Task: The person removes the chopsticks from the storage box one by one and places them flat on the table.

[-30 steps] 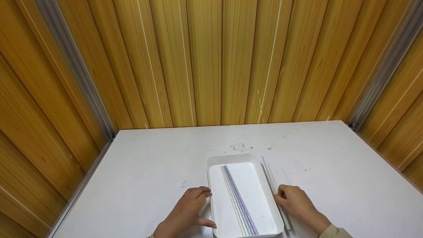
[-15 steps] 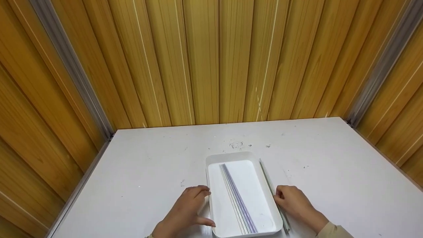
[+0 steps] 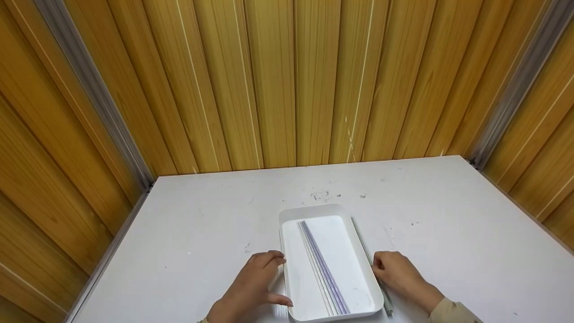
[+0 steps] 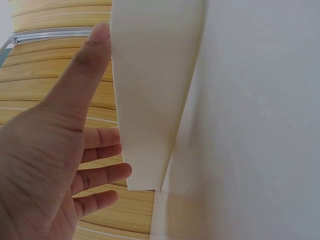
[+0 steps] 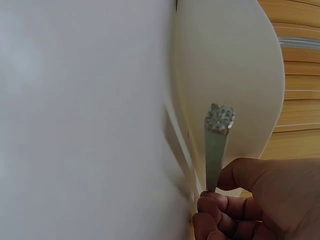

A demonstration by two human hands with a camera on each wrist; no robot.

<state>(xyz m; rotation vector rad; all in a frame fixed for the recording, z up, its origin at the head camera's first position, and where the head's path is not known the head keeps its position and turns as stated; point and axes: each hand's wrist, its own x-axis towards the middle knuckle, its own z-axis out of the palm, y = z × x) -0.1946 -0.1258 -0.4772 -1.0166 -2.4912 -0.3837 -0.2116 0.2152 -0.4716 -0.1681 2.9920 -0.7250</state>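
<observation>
A shallow white tray point(image 3: 352, 251) lies lengthwise before me on the white table. Inside it, thin purple chopsticks point(image 3: 324, 268) and whitish chopsticks point(image 3: 316, 269) form a slanting bundle. My left hand point(image 3: 255, 280) is at the tray's left side, thumb and fingers spread, fingertips touching the rim. In the left wrist view those fingers are fairly straight against the wall point(image 4: 150, 90). On the right, my right hand point(image 3: 397, 271) pinches a pale green chopstick point(image 5: 215, 155) between thumb and curled fingers. Its square, glittery end points at the right wrist camera, and it lies alongside the tray's outer wall.
The white table point(image 3: 215, 224) reaches back to a wood-patterned panel wall point(image 3: 269, 89), with more panels at both sides. Dark scuff marks point(image 3: 320, 195) show on the tabletop behind the tray.
The green chopstick has come closer against the tray's right side, its far tip slightly nearer me. The head view has shifted a little. Both hands keep about the same place.
</observation>
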